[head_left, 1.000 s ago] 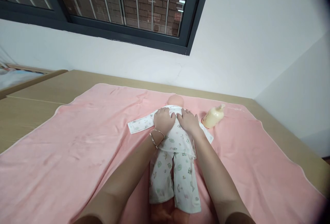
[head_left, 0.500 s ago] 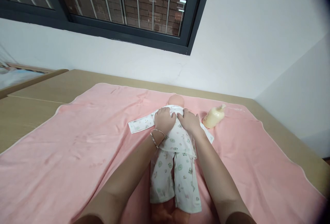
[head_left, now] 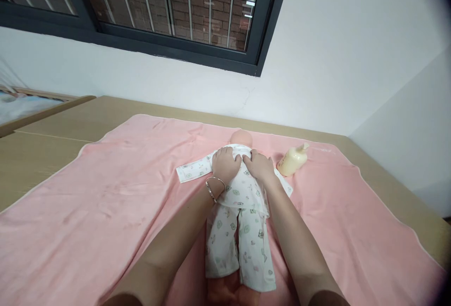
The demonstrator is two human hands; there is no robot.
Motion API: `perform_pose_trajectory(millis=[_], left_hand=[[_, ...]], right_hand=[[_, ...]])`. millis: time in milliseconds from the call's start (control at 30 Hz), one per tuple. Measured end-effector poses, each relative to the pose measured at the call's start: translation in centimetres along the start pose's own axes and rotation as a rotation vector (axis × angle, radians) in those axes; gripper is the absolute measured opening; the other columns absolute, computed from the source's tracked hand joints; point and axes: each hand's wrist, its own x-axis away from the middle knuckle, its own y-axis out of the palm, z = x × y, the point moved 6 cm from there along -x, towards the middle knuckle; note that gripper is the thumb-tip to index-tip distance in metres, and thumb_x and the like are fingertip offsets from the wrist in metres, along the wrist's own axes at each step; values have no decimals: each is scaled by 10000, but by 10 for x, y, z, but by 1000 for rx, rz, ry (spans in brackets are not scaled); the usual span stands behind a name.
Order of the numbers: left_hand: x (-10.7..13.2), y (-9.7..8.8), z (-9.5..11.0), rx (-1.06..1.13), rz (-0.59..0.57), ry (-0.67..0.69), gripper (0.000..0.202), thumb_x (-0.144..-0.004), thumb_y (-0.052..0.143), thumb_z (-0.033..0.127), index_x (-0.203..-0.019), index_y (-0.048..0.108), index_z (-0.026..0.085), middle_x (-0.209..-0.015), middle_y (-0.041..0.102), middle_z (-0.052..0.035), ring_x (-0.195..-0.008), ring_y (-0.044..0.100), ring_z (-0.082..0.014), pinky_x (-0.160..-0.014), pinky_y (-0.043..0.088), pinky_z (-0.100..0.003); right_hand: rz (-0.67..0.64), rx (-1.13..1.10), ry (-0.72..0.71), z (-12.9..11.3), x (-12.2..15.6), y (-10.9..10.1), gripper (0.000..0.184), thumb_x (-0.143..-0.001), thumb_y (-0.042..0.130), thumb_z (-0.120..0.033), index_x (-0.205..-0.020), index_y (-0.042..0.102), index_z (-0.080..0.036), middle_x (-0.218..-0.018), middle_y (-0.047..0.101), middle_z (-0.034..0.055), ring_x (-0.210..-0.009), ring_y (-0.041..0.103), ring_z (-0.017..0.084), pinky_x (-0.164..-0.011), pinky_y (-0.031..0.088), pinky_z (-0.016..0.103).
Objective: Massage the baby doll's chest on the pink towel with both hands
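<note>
A baby doll [head_left: 241, 217] in white printed pyjamas lies lengthwise on a pink towel [head_left: 105, 202], its head [head_left: 240, 137] toward the wall. My left hand [head_left: 225, 164], with a silver bangle on the wrist, rests palm down on the doll's upper back, fingers curved over the left shoulder. My right hand [head_left: 259, 166] lies flat beside it on the right shoulder. Both hands press on the cloth and hold nothing. The doll's bare feet show at the bottom edge.
A cream pump bottle [head_left: 292, 160] lies on its side on the towel, right of the doll's head. The towel covers a beige tabletop [head_left: 42, 146] against a white wall. A dark-framed barred window [head_left: 169, 10] is above. A wooden rail [head_left: 42, 109] is far left.
Both hands have slid slightly up the doll's back toward its shoulders, and the fingers have curled a little. The doll and bottle have not moved.
</note>
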Motion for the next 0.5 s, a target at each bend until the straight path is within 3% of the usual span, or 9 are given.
perform_pose_trajectory(millis=[500], left_hand=[[-3,7,-3,10,-49,-4,411,-946,498,364,-1243,648,122,-1336,662,-177,-1286,569,-321,-1123,382,-452]], right_hand=[[-18,-1,-23,2,0,3,511,-1017,312,-511,-1313,589,-199,-1409,615,162,-1332,512,368,-1114,292,649]])
